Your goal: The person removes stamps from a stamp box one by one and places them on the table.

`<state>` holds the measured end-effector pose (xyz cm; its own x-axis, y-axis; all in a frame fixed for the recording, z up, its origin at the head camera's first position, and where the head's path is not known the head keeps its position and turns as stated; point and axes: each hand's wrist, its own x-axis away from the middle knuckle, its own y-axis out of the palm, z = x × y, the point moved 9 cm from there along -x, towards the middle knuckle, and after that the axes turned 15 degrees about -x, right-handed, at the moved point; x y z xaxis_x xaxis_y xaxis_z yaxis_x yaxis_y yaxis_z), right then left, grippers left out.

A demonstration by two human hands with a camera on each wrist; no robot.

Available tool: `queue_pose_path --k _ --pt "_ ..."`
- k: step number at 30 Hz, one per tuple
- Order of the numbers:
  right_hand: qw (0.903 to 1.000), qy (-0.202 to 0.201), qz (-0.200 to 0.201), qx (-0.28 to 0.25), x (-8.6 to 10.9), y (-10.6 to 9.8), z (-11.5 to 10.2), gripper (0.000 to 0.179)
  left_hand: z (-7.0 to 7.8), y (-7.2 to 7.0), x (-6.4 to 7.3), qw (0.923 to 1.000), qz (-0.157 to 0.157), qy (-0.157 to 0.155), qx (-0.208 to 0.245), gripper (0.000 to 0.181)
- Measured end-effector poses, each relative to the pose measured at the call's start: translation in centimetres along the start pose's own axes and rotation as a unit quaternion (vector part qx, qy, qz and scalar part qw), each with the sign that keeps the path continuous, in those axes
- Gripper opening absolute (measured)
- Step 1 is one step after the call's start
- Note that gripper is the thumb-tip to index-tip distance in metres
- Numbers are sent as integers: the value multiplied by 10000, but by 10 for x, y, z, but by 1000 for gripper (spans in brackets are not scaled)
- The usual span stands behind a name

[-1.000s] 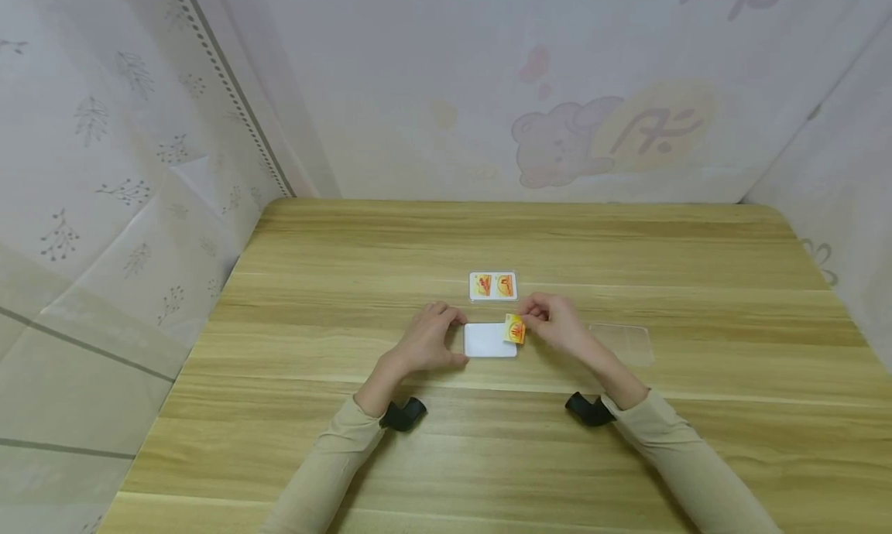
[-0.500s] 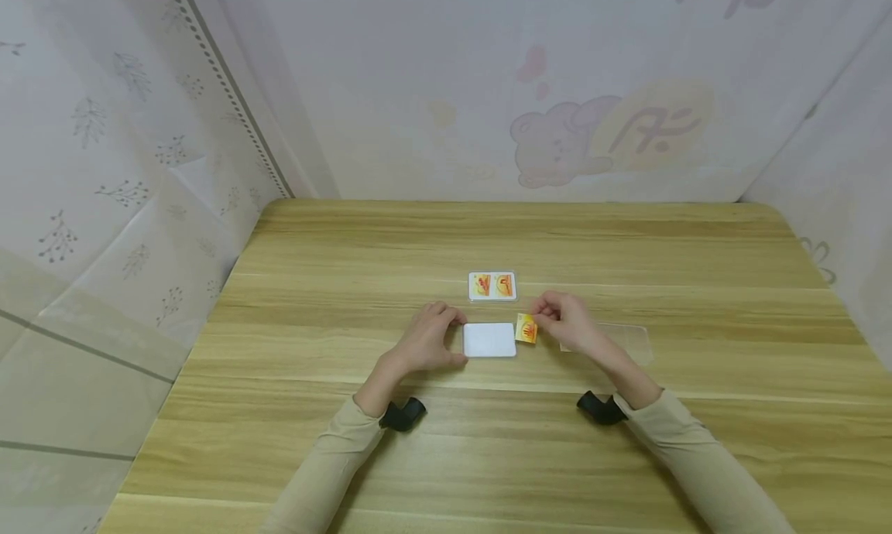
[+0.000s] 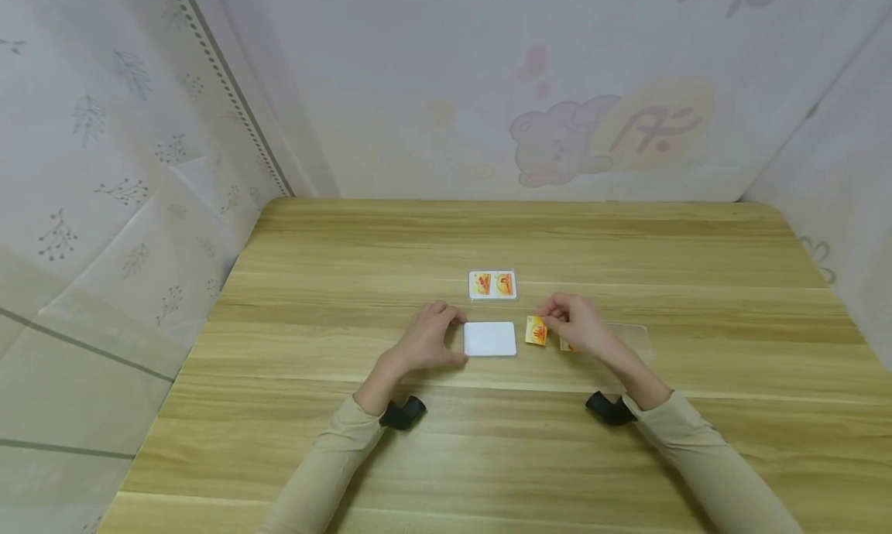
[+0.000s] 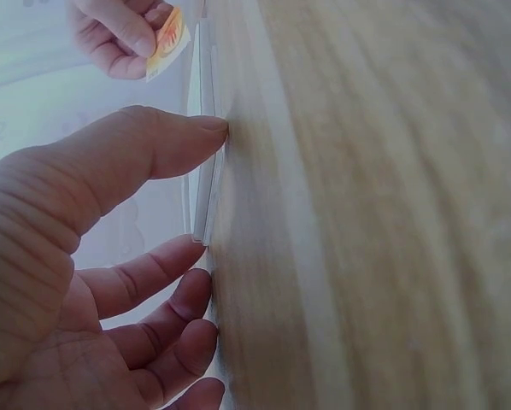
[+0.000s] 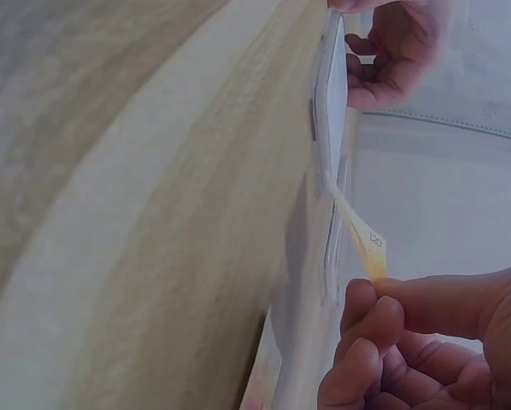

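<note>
My left hand point(image 3: 430, 339) holds a white rectangular card in a clear case point(image 3: 490, 339) by its left end, thumb and index finger on opposite edges, as the left wrist view point(image 4: 207, 171) also shows. Between thumb and fingertips, my right hand point(image 3: 578, 325) pinches a small yellow-orange stamp point(image 3: 536, 330) just right of the white card. In the right wrist view the stamp point(image 5: 367, 243) looks slightly bent, with a printed number near its corner. Behind the white card lies a clear case with two orange stamps point(image 3: 492, 285).
A clear flat sheet point(image 3: 632, 339) lies on the wooden table point(image 3: 446, 456), partly hidden under my right hand. The orange edge of another stamp point(image 3: 567, 346) shows beside that hand. A printed curtain point(image 3: 432, 85) hangs behind the table.
My right hand has moved the stamp to the right, from over the white card's right end to beside it. The left hand and the white card have stayed in place.
</note>
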<state>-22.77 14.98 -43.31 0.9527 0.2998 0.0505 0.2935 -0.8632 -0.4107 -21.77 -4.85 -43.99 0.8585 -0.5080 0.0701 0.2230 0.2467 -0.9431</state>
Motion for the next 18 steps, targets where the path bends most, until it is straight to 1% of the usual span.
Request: queue_pose_path --k 6,15,18 --pt "10000 -4 -60 63 0 1 3 4 -1 1 0 10000 9 -1 11 51" --pt "9989 -177 -104 419 -1 5 3 5 -1 1 0 10000 5 -23 22 50" --pt "9985 -88 -103 530 -2 6 3 5 -1 1 -1 10000 17 -14 35 50"
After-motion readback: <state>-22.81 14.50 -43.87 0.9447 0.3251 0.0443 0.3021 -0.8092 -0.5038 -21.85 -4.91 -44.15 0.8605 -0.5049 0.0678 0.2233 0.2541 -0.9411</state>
